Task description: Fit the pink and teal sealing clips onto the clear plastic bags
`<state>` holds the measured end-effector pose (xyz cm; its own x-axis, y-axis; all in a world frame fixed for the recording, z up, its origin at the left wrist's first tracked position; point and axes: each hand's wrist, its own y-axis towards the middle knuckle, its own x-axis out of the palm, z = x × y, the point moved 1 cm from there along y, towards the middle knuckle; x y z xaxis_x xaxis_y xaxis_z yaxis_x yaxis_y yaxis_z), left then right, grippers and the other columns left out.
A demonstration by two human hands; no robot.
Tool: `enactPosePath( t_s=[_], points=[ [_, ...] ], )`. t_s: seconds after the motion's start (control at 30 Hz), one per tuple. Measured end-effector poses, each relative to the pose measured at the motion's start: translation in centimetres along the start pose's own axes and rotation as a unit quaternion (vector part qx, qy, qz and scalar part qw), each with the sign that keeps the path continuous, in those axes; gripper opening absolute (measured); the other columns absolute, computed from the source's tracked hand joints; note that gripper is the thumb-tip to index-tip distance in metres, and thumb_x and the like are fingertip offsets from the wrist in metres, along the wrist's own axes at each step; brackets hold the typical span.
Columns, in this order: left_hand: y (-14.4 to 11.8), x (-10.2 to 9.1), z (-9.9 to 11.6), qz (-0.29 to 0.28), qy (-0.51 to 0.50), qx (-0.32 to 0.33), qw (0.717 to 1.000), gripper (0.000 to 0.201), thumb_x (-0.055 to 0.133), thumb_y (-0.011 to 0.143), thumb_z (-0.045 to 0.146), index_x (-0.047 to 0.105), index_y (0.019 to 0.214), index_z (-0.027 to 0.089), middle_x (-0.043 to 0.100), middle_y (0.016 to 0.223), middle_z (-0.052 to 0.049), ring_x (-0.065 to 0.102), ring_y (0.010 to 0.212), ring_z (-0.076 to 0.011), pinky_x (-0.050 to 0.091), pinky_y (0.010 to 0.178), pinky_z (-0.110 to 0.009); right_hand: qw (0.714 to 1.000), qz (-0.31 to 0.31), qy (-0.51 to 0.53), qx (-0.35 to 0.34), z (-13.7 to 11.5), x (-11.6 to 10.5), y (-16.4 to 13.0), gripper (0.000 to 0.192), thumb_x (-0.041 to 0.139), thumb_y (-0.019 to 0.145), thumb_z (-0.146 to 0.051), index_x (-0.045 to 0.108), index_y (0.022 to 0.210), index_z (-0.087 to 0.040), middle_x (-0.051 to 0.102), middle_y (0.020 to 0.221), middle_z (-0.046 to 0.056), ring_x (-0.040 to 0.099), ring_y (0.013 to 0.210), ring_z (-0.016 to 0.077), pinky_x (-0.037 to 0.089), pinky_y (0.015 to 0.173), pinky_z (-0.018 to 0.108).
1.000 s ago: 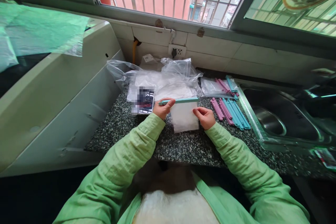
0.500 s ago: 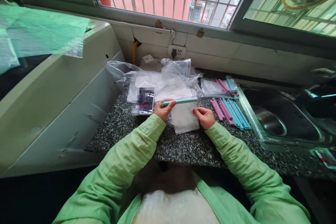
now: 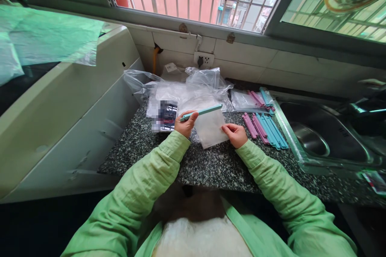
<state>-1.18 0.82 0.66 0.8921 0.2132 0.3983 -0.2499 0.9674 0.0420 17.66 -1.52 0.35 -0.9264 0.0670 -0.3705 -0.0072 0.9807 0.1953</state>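
A person in a light green jacket stands at a speckled granite counter [image 3: 211,164] below a barred window, working a teal sealing clip [image 3: 201,112] onto a small clear plastic bag [image 3: 211,130]. The left hand [image 3: 185,123] is closed around the clip's left end, thumb on top. The right hand [image 3: 236,134] pinches the bag's right edge between thumb and fingers. The clip sits along the top edge of the bag, its long axis running left to right and tilted, the left end lower and nearer, the right end raised and pointing toward the far right. The bag hangs below the clip, just over the counter between the two hands. Just to the left lies a small printed card [image 3: 165,115]. Behind the bag, against the tiled wall, sits a heap of crumpled clear plastic bags [image 3: 187,88]. To the right, a row of pink and teal clips [image 3: 263,125] lies side by side on the counter, near a steel sink [image 3: 319,136], with a further packet of clips [image 3: 251,99] beyond them.
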Motion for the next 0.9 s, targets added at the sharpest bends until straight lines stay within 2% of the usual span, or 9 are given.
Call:
enactPosePath(
  t_s=[0.37,0.73,0.9],
  points=[
    [-0.3,0.1,0.2,0.008,0.007,0.008,1.0,0.048,0.073,0.042,0.051,0.062,0.067,0.013,0.037,0.034,0.009,0.03,0.031,-0.0015,0.022,0.033,-0.018,1.0,-0.003,-0.008,-0.008,0.3,0.1,0.1,0.029,0.057,0.066,-0.043,0.066,0.063,-0.015,0.065,0.059,0.004,0.056,0.054,0.0142,0.046,0.054,0.026],
    [0.1,-0.3,0.1,0.034,-0.007,0.032,0.999,0.043,0.071,0.048,0.049,0.064,0.071,0.014,0.04,0.037,0.009,0.033,0.031,-0.0015,0.025,0.032,-0.016,0.993,-0.024,-0.114,-0.034,0.0,-0.8,0.2,0.028,0.052,0.069,-0.037,0.066,0.07,-0.013,0.066,0.061,0.005,0.056,0.054,0.014,0.044,0.053,0.025],
    [-0.2,-0.2,0.5,0.052,-0.014,0.033,0.998,0.045,0.072,0.045,0.05,0.064,0.07,0.014,0.042,0.038,0.008,0.033,0.032,-0.0013,0.026,0.033,-0.016,0.988,-0.021,-0.143,-0.055,0.4,-0.9,0.2,0.025,0.05,0.071,-0.032,0.066,0.068,-0.013,0.066,0.061,0.005,0.058,0.055,0.0145,0.044,0.054,0.025]
  ],
)
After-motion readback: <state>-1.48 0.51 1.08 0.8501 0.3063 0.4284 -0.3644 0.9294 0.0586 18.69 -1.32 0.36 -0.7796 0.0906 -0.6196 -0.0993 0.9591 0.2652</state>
